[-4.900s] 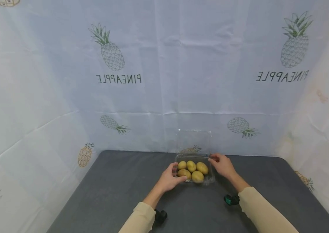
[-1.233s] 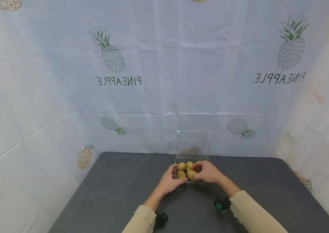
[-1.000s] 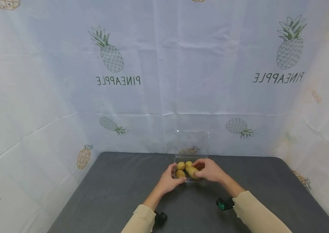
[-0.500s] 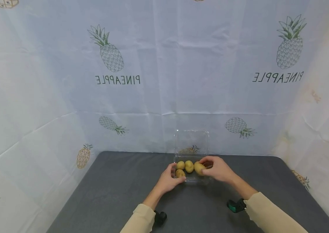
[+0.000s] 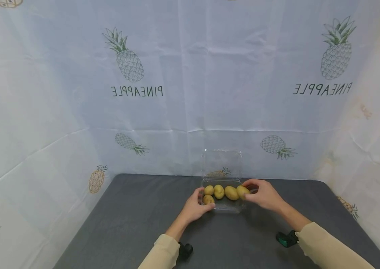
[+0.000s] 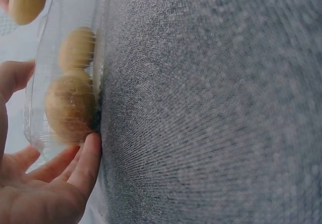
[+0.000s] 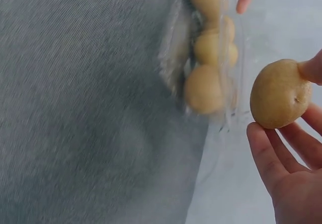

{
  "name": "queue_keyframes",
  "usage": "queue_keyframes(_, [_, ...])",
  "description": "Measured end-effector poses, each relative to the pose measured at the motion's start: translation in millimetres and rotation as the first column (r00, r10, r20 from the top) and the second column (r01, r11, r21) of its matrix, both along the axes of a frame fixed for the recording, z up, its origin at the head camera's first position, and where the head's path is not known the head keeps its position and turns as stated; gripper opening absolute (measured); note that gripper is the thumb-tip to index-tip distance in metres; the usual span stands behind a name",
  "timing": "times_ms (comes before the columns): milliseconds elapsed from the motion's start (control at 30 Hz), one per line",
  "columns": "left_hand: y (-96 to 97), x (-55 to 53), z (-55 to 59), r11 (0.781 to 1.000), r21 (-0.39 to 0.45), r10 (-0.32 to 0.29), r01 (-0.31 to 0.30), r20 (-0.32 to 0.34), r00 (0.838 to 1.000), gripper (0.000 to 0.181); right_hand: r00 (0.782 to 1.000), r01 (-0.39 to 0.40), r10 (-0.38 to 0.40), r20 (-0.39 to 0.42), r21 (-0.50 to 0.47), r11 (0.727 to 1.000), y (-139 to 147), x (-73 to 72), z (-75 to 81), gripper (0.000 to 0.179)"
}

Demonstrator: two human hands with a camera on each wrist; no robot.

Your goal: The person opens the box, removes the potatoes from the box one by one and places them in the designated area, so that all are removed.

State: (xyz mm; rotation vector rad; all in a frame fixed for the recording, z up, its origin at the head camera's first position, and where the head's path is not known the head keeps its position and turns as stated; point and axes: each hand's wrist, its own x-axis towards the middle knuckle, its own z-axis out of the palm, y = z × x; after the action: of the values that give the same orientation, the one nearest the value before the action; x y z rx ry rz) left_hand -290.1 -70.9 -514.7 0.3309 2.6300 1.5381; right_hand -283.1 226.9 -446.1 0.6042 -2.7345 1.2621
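Observation:
A clear plastic hinged container stands at the back of the table with its lid raised. My left hand grips its left side, thumb at the front rim and fingertips low on the wall. Several potatoes lie inside: two on the left, one behind the middle, one farther right. My right hand pinches another potato between thumb and fingertips. In the head view it overlaps the container's right edge; the right wrist view shows it apart from the other potatoes.
A dark grey tabletop extends around the container. White pineapple-print cloth hangs close behind it and along both sides. Black wrist cameras sit under both forearms.
My right hand has carried the potato from the middle of the container rightward to its right edge, uncovering the back-right potato. The left hand keeps its grip at the left side.

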Motion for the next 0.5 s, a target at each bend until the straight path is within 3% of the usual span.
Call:
queue_keyframes(200, [-0.6,-0.9,1.0,1.0,0.002,0.003,-0.003,-0.005,1.0,0.079,0.999,0.042,-0.042,-0.018,0.009,0.999,12.3,-3.0,-2.5,0.032])
queue_keyframes(500, [-0.5,1.1,0.5,1.0,0.013,-0.008,0.008,0.006,1.0,0.078,0.985,0.165,-0.163,-0.047,0.041,0.985,27.6,-8.9,-16.9,0.034])
